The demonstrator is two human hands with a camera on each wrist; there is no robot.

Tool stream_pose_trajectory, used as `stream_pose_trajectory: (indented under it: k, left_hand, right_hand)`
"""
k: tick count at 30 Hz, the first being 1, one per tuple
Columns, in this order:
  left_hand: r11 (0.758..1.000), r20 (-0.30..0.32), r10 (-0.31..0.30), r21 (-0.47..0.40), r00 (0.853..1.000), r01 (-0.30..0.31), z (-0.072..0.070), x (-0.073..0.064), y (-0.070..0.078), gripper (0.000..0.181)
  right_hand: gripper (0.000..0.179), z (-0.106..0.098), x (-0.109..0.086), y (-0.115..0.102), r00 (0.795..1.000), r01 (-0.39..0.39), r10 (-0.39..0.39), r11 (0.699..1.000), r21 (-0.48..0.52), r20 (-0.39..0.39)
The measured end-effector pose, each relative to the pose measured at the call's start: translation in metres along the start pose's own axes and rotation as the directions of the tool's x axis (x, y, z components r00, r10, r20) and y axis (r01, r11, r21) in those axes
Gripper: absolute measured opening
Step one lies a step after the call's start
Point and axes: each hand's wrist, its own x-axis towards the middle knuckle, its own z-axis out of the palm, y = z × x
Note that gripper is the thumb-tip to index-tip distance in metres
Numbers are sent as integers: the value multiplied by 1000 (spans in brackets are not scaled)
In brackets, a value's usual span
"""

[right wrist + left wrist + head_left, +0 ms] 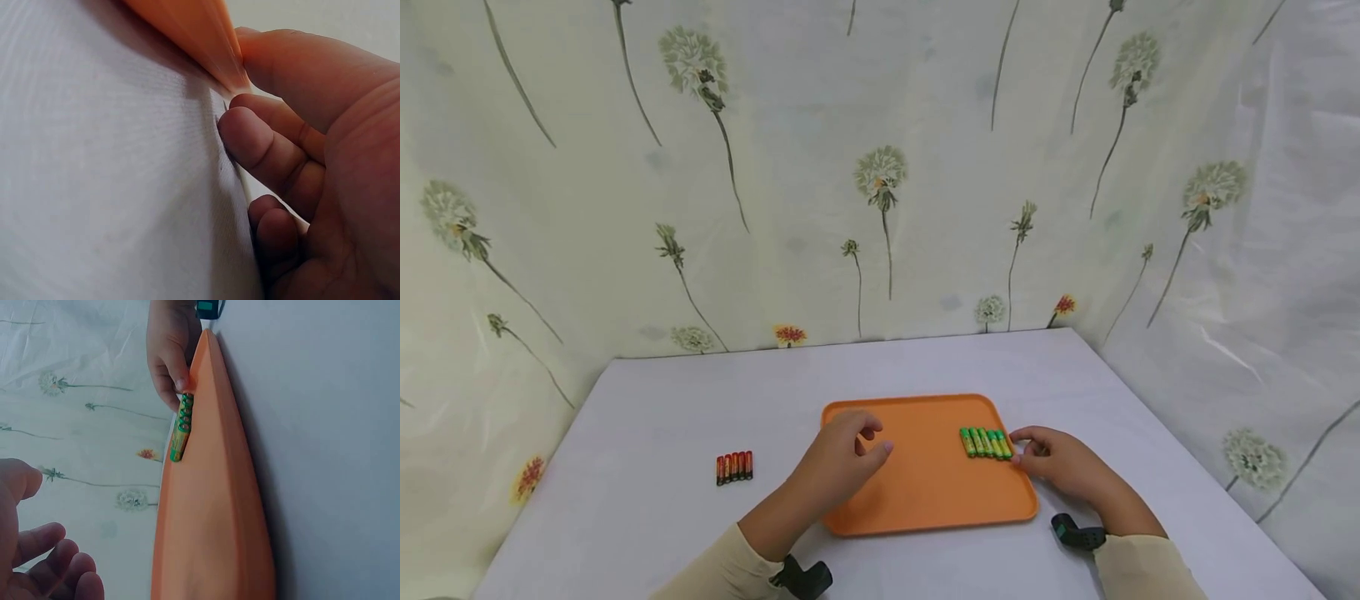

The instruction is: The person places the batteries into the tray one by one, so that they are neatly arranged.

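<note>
Several green-and-yellow batteries (987, 443) lie side by side in a row at the right side of an orange tray (917, 521). My right hand (1063, 462) is at the tray's right rim, thumb and forefinger tips right at the end of this row. In the right wrist view its thumb (300, 62) reaches over the rim while the other fingers bend loosely outside it. Over the tray's left part, my left hand (842, 458) hovers with nothing in it, thumb and fingers apart. The left wrist view shows its fingers (56, 559) loosely bent.
Several red-and-black batteries (734, 468) stand in a short row on the white tablecloth (647, 517), left of the tray. A flower-printed curtain (805, 167) encloses the table at the back and sides. Each wrist wears a dark strapped device (1077, 532).
</note>
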Motion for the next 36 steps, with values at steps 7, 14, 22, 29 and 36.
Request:
stream_pose_trajectory:
  k: [7, 14, 22, 29, 36]
  left_hand:
    - [1000, -53, -7, 6, 999, 8, -13, -13, -17, 36]
    - [994, -142, -74, 65, 987, 84, -31, -25, -32, 43]
    - [961, -184, -122, 222, 975, 162, -62, -30, -50, 54]
    - [901, -74, -193, 381, 978, 207, -96, -33, -72, 72]
    - [898, 24, -275, 365, 961, 248, -119, -38, -87, 90]
  right_hand:
    - [48, 1, 0, -1, 1000, 15, -15, 1000, -24, -1]
    - [50, 2, 2, -6, 1000, 18, -18, 999, -29, 10]
    - [51, 2, 2, -2, 1000, 17, -17, 999, -35, 10]
    - [52, 2, -1, -2, 1000, 22, -22, 1000, -18, 16]
    - [50, 0, -2, -4, 1000, 24, -23, 999, -27, 13]
